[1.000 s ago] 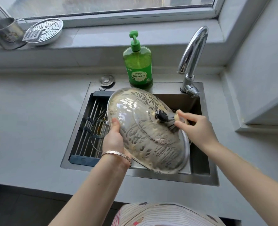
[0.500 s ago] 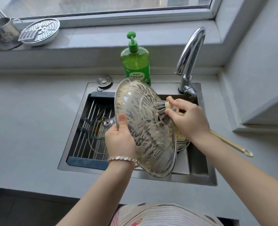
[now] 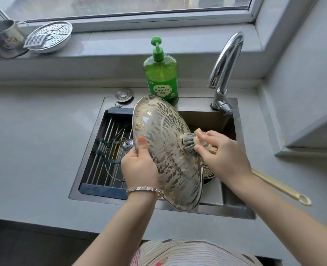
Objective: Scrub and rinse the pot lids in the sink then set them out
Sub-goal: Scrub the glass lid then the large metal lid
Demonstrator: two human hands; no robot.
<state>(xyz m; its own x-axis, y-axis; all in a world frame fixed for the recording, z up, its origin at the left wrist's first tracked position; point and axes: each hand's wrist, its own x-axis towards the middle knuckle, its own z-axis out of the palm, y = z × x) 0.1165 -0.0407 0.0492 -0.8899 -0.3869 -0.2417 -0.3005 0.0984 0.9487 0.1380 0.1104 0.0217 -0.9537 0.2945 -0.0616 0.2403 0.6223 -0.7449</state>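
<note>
A large glass pot lid (image 3: 164, 143), smeared with soapy foam, stands tilted on edge over the steel sink (image 3: 233, 206). My left hand (image 3: 139, 166) grips its left rim, thumb on the glass. My right hand (image 3: 222, 154) holds a long wooden-handled dish brush (image 3: 190, 142) near its head, bristles pressed against the lid's right side. The brush handle sticks out to the lower right over the counter. A second glass lid (image 3: 116, 148) with a metal knob lies flat on the rack in the sink's left half.
A green dish soap bottle (image 3: 161, 73) stands behind the sink, the chrome faucet (image 3: 224, 68) to its right, a sink plug (image 3: 123, 94) to its left. On the windowsill sit a metal mug (image 3: 4, 39) and a perforated steamer plate (image 3: 49, 36). More dishware lies under my right hand.
The lid has tipped up from facing me to nearly on edge. My right hand moved the brush from the knob area to the lid's right side.
</note>
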